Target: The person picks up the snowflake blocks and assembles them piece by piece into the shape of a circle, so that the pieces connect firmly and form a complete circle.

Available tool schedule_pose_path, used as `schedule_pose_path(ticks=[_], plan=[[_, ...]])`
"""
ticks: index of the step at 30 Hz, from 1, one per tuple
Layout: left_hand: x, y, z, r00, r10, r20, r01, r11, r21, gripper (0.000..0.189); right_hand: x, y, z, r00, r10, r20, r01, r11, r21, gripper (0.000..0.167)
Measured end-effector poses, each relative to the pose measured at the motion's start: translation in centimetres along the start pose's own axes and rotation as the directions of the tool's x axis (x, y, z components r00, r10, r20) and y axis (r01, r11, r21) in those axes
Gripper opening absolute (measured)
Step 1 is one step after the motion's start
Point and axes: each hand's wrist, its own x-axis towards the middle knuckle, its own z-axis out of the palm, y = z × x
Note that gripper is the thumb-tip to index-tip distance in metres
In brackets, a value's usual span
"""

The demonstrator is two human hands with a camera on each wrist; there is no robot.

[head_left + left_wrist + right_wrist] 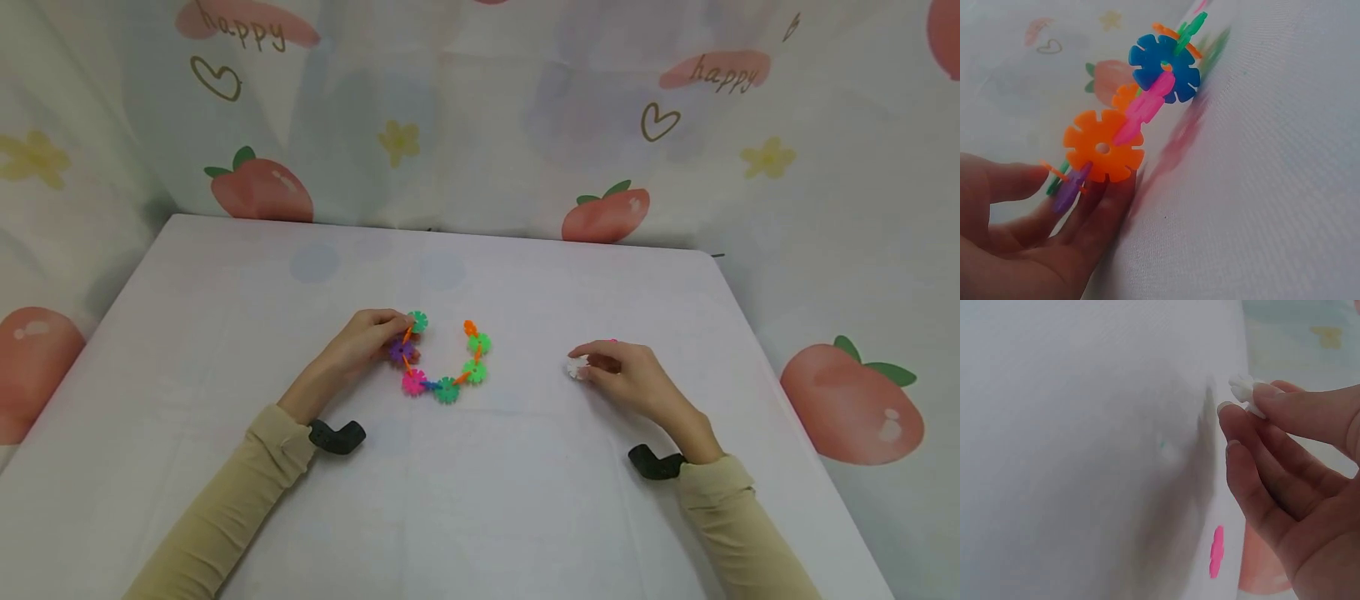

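A curved chain of interlocked plastic snowflake discs (447,390) in green, orange, pink, purple and blue lies open-ended in front of me. My left hand (363,337) grips its left end, around the purple disc (401,352) and the teal end disc (418,321). In the left wrist view, thumb and fingers hold that end, beyond which an orange disc (1104,147) and a blue disc (1163,67) stand linked. My right hand (630,375), apart from the chain on the right, pinches a white snowflake disc (1242,387) between thumb and fingers, a little above the table.
A pink disc (1217,552) lies on the white tablecloth (480,500) beside the right hand, mostly hidden behind it in the head view. A fruit-printed curtain (480,108) surrounds the table's back and sides. Black devices (337,437) sit at both wrists.
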Motion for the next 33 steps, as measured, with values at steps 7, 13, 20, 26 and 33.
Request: schedule_pose_path(ticks=[7, 13, 20, 26, 33], plan=[[0.0, -0.1, -0.1, 1.000, 0.004, -0.006, -0.004, 1.000, -0.001, 0.035, 2.2, -0.9, 0.9, 1.000, 0.000, -0.013, 0.002, 0.992, 0.127, 0.027], [0.0, -0.1, -0.1, 1.000, -0.005, -0.014, 0.005, 1.000, 0.007, 0.035, 3.9, -2.3, 1.8, 1.000, 0.007, -0.004, -0.006, 0.984, 0.176, 0.017], [0.0, -0.1, -0.2, 1.000, -0.001, -0.021, 0.001, 1.000, 0.021, 0.036, 6.3, -4.1, 2.9, 0.997, -0.069, -0.019, 0.071, 0.980, 0.188, 0.016], [0.0, 0.0, -0.1, 1.000, -0.003, -0.021, 0.003, 1.000, 0.014, 0.034, 7.7, -5.4, 3.7, 0.996, -0.084, -0.008, 0.084, 0.978, 0.191, 0.014], [0.0, 0.0, -0.2, 1.000, -0.003, -0.020, 0.004, 1.000, 0.021, 0.034, 9.4, -6.9, 4.8, 0.990, -0.139, -0.022, 0.141, 0.972, 0.190, 0.013]])
